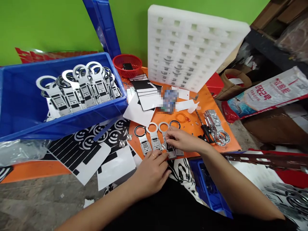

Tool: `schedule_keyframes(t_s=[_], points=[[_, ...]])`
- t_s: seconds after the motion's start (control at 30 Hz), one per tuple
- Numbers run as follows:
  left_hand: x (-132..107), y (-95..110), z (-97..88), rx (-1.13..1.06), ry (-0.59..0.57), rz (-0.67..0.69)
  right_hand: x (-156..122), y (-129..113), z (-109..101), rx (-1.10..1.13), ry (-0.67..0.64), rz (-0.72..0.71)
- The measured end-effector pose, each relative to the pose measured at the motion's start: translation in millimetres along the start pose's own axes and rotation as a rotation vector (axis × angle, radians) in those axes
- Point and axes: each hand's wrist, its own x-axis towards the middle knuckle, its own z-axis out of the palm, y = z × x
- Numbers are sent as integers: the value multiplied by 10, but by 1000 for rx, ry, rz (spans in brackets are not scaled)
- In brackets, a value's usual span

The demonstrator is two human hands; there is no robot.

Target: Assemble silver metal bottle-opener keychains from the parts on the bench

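A row of silver, ring-topped flat plates [145,146] lies along the front edge of the orange table; some rings are black, others pale. My left hand [152,171], a ring on one finger, rests palm down at the plates' lower ends. Its fingers are apart and touch the lower part of a middle plate [155,142]. Over a plate further right, my right hand [179,139] has its thumb and fingertips pinched together. Whatever lies between those fingertips is too small or hidden to make out. The right hand partly covers the plates beneath it.
A blue bin [117,104] at left holds several similar plates. Printed sticker sheets [84,157] overhang the table edge. White foam [183,48] stands behind, beside a red basket [127,57]. A screwdriver [207,131] and stacked plates [214,120] lie right.
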Motion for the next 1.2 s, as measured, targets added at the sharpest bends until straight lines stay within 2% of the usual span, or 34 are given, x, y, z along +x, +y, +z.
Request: schedule_keyframes(t_s=[0.47,0.93,1.2], points=[[27,-19,9,46,-15,-9,43,-21,-16,-6,-55,40],[27,-38,33,70,-15,-19,46,39,72,-33,-5,39],[35,-38,37,93,-56,-35,45,93,126,-55,27,14]])
